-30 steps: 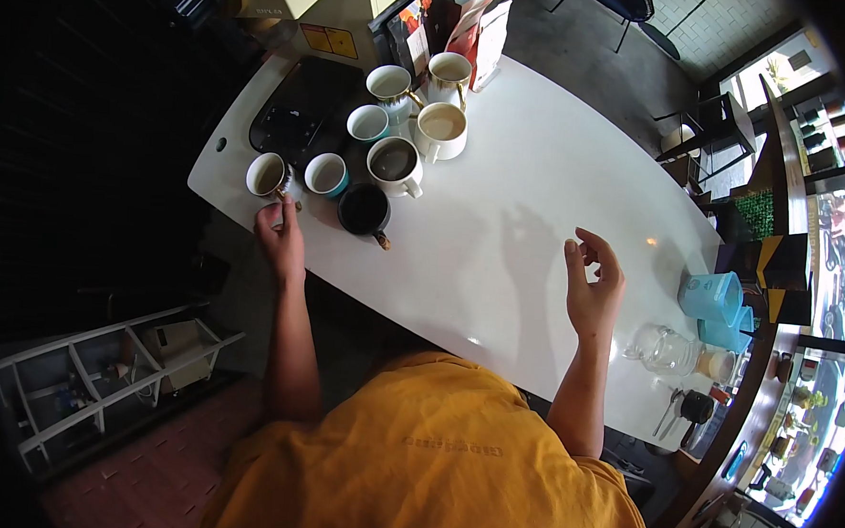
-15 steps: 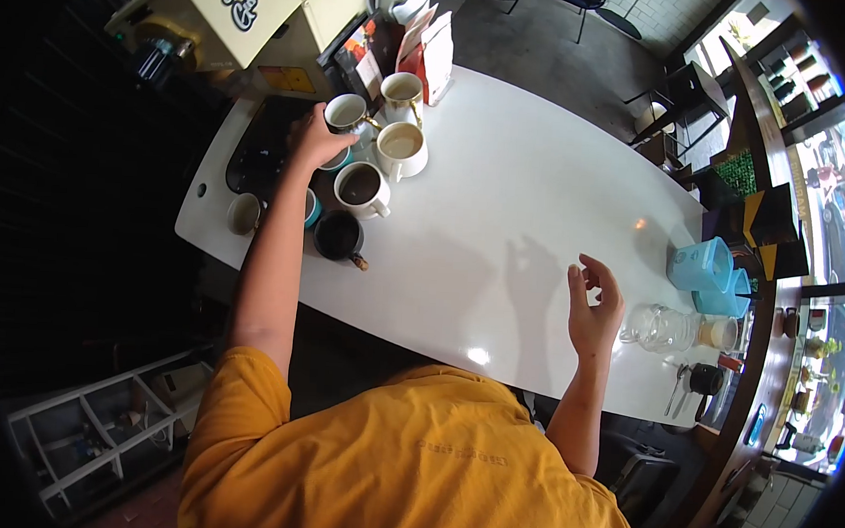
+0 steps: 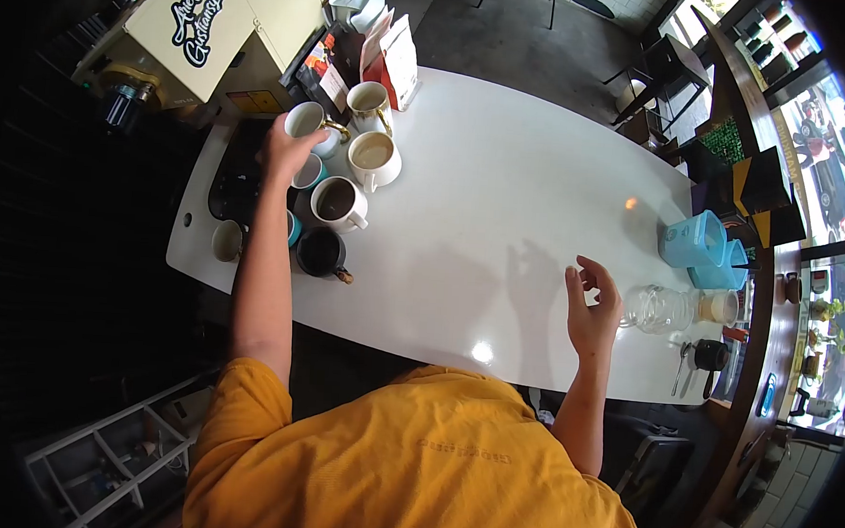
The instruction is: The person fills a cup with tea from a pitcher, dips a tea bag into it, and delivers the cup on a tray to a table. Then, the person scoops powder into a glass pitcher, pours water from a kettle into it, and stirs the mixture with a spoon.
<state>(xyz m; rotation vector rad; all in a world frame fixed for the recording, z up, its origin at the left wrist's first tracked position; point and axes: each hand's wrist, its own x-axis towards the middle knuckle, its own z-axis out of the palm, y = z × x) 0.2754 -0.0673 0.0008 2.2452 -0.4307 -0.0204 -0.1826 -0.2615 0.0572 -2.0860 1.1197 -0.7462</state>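
Note:
My left hand (image 3: 289,152) is closed on a white mug with a gold handle (image 3: 306,121) at the back left of the white table. Beside it are another gold-handled mug (image 3: 368,99) and a cream mug (image 3: 374,158). Nearer along my forearm are a small turquoise cup (image 3: 310,170), a white mug with a dark inside (image 3: 339,203) and a black mug (image 3: 321,252). A further mug (image 3: 227,240) sits left of my arm. My right hand (image 3: 593,306) hovers over the right part of the table, fingers apart and holding nothing.
A dark scale (image 3: 236,173) lies behind my left arm. Paper bags (image 3: 391,62) and a cream-coloured machine (image 3: 191,32) are at the back left. At the right are blue containers (image 3: 693,240), a glass server (image 3: 657,309), spoons and a black-handled item (image 3: 711,356).
My left hand has moved from the front-left mug to the gold-handled mug farther back and closed on it. The view has shifted. My right hand keeps its open pose.

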